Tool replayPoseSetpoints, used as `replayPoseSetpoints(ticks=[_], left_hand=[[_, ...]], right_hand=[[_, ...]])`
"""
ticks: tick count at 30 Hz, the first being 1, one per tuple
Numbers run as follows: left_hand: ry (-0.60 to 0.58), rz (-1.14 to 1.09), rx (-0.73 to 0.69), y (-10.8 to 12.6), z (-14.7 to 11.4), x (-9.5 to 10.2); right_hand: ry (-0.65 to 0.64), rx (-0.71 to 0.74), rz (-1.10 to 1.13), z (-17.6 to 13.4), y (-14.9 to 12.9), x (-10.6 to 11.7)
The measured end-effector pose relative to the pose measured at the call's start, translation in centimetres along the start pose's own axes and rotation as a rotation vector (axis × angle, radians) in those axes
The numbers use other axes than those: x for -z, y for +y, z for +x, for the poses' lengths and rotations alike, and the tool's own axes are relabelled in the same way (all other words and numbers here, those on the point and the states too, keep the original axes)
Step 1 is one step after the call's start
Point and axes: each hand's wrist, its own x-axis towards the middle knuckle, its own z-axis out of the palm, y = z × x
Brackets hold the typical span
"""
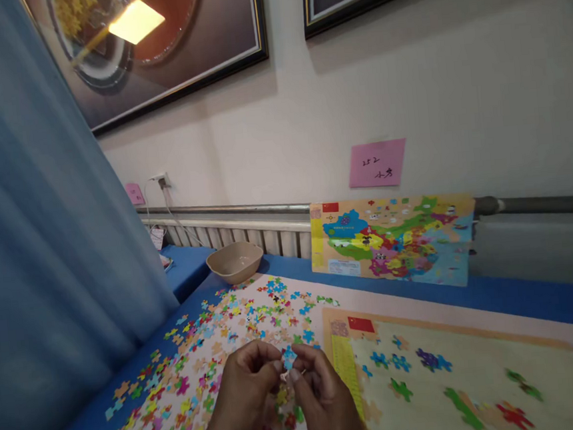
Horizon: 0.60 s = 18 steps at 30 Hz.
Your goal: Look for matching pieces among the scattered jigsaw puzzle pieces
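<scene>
Hands [286, 382] at lower centre, left [248, 385] and right [321, 382] fingertips pinched together on blue puzzle piece [289, 357], above loose pieces [204, 363] on table [524, 298]. Advisable: turn piece slowly, match outline against puzzle board [481, 372] before pressing.

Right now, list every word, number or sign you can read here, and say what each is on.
"252": handwritten on the pink note on the wall; the marks beneath it are unclear.
Map poster: print too small to read; red flag at top left.
Puzzle board: yellow column of print blurred; red flag above.
Small pink note by the socket: unreadable.
</scene>
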Motion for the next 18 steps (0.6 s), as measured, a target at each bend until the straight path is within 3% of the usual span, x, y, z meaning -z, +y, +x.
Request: replayPoseSetpoints(ticks=[8, 18], left_hand=[[-0.006, 0.052, -0.034, -1.1, 0.2, 0.3], [-0.004, -0.023, -0.011, -1.4, 0.4, 0.2]], right_hand=[[0.007, 0.009, -0.011, 0.4, 0.8, 0.4], [-0.016, 0.043, -0.05, 1.1, 4.6, 0.6]])
